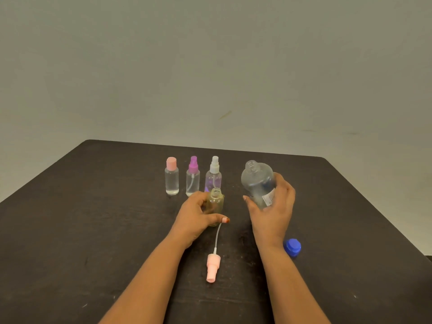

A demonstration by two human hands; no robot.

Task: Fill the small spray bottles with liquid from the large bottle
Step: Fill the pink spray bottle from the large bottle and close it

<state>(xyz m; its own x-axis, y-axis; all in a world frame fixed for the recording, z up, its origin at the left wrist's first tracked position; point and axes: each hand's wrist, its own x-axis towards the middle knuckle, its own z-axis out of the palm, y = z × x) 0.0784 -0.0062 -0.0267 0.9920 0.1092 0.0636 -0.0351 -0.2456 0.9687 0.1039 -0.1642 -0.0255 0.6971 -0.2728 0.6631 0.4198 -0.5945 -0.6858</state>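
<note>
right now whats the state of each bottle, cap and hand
large bottle: uncapped, tilted, held by right hand
yellowish bottle: uncapped, upright, held by left hand
pink spray head: off, lying on table
blue cap: off, on table
three rear bottles: capped, upright

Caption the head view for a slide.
Left hand steadies an open small bottle; right hand holds the uncapped large bottle beside it.

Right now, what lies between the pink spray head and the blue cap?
In the head view, the right forearm crosses between the spray head and the blue cap; the rest of that stretch is bare table.
</note>
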